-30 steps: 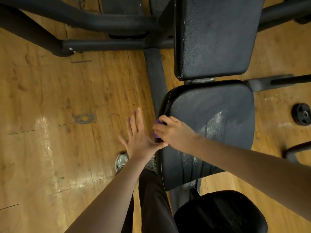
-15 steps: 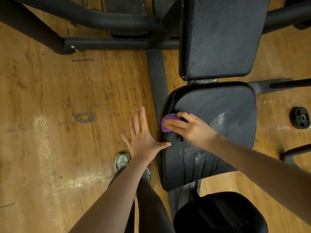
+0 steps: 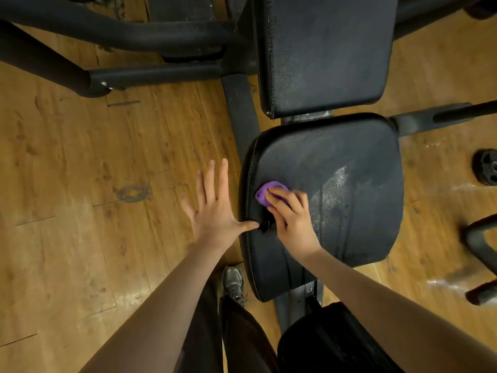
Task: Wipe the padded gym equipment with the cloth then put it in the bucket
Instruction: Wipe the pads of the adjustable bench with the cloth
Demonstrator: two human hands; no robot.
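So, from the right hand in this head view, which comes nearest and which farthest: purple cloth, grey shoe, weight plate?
1. Purple cloth, under the right hand on the seat pad.
2. Grey shoe, on the floor below it.
3. Weight plate, far right edge.

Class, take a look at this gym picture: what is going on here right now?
A person is cleaning a black padded seat. The right hand presses a purple cloth on the seat's left part. The left hand is spread open beside the seat, its thumb at the seat's edge. Pale streaks show on the right part of the seat. No bucket is in view.
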